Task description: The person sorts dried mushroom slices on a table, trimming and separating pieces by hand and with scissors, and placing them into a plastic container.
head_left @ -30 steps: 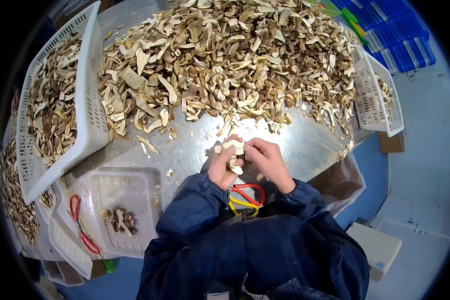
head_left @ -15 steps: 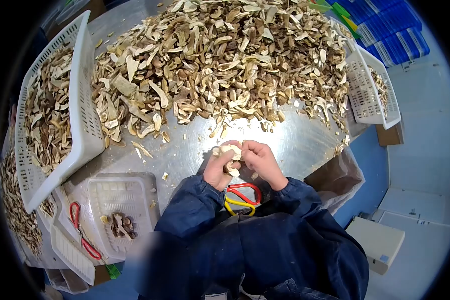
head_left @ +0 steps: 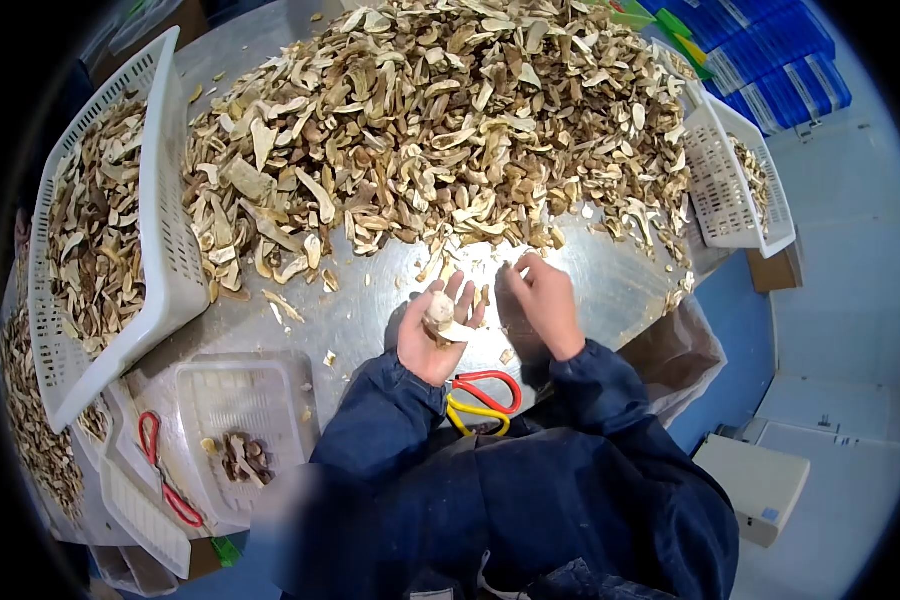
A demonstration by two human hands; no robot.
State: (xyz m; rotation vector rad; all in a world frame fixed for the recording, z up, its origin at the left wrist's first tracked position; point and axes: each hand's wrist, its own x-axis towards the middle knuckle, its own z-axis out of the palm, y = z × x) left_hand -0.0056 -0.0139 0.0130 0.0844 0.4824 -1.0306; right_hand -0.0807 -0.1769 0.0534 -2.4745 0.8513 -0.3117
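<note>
Palm up, my left hand (head_left: 430, 345) cradles pale mushroom pieces (head_left: 442, 314), its fingers loosely raised around them. My right hand (head_left: 544, 302) is a short way to the right, above the metal table (head_left: 600, 275), with thumb and fingertips pinched together; anything between them is too small to name. Beyond both hands lies a large heap of dried mushroom slices (head_left: 420, 130). Scissors with red and yellow handles (head_left: 488, 392) lie close to my body, just below my hands.
A large white basket of slices (head_left: 155, 230) stands at the left, a smaller white basket (head_left: 715, 180) at the right. Lower left are a clear plastic tray (head_left: 240, 385) with dark pieces and red-handled scissors (head_left: 175, 500). An open bag (head_left: 685, 350) hangs at the table's right edge.
My hands have come apart. My right hand has moved right and slightly forward, while my left hand has opened out, with the pieces now resting in its palm. The view has shifted slightly.
</note>
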